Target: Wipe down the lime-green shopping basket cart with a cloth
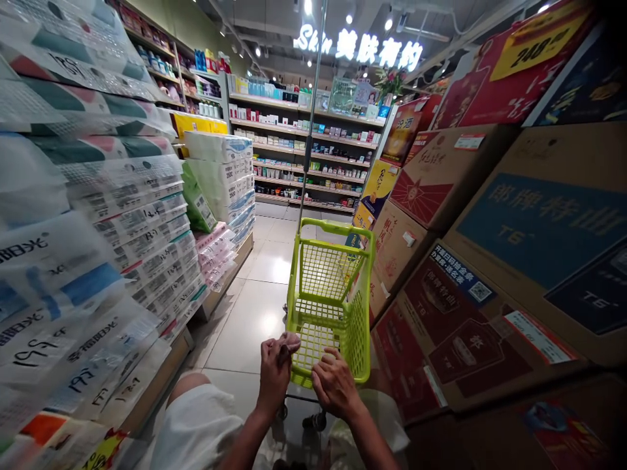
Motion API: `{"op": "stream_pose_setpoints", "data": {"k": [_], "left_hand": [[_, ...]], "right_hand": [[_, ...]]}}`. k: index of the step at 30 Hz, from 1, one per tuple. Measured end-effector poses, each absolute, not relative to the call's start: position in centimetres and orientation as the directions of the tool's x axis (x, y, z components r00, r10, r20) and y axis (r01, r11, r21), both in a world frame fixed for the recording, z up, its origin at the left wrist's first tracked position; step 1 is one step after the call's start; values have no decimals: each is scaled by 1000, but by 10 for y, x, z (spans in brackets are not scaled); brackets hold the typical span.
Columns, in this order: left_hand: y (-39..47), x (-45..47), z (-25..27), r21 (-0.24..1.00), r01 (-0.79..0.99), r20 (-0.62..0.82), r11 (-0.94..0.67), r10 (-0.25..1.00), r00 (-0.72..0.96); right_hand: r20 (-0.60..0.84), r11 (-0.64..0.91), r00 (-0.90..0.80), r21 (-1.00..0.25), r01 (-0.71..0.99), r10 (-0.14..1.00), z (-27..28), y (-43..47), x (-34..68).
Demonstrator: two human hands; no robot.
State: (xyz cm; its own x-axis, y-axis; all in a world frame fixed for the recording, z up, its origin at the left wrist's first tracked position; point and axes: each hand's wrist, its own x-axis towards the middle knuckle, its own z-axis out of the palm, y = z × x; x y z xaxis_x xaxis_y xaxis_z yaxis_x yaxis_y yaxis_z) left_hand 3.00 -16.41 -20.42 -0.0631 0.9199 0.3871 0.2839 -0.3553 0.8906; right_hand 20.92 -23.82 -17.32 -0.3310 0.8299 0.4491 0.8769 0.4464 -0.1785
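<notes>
My left hand (pixel 275 372) is closed around a small, crumpled, pinkish thing (pixel 290 341), perhaps cloth; a dark bit also shows between the fingers. It is at the near left corner of a lime-green shopping cart (pixel 363 313) with a grid basket. My right hand (pixel 337 384) is over the cart's near edge, its fingers loosely bent and apart, with nothing visible in them. Whether its palm touches the rim is hidden. No goods show in the basket. A thin pole (pixel 308 130) rises from the cart's far end.
Stacked tissue packs (pixel 132 215) line the left side on a low wooden platform (pixel 238 262). Liquor cartons (pixel 548 215) are piled close on the right. A tiled aisle (pixel 242 320) runs ahead to shelves of small boxed goods (pixel 298 140), under a lit sign (pixel 377 51).
</notes>
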Motion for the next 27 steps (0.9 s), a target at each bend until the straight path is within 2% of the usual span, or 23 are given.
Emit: {"op": "stream_pose_setpoints", "data": {"k": [3, 7, 13, 16, 21, 23, 27], "left_hand": [[-123, 38, -180, 902, 260, 362, -345, 932, -19], [-72, 51, -147, 929, 243, 304, -278, 950, -76], [-176, 42, -206, 846, 265, 475, -463, 880, 18], [-177, 37, -207, 811, 324, 488, -488, 869, 86], [-98, 41, -171, 800, 435, 485, -413, 872, -66], [-105, 42, -179, 801, 437, 487, -409, 870, -78], [-167, 43, -214, 791, 379, 523, -481, 852, -11]], "right_hand": [[480, 498, -368, -175, 849, 796, -174, -240, 217], [510, 518, -364, -199, 832, 779, -174, -242, 228], [523, 521, -357, -207, 828, 774, -181, -242, 247], [529, 545, -384, -186, 817, 757, -181, -238, 254], [572, 501, -323, -184, 845, 754, -178, -239, 254], [576, 437, -234, -242, 866, 783, -184, -244, 244], [546, 392, -103, -446, 804, 832, -203, -255, 217]]}}
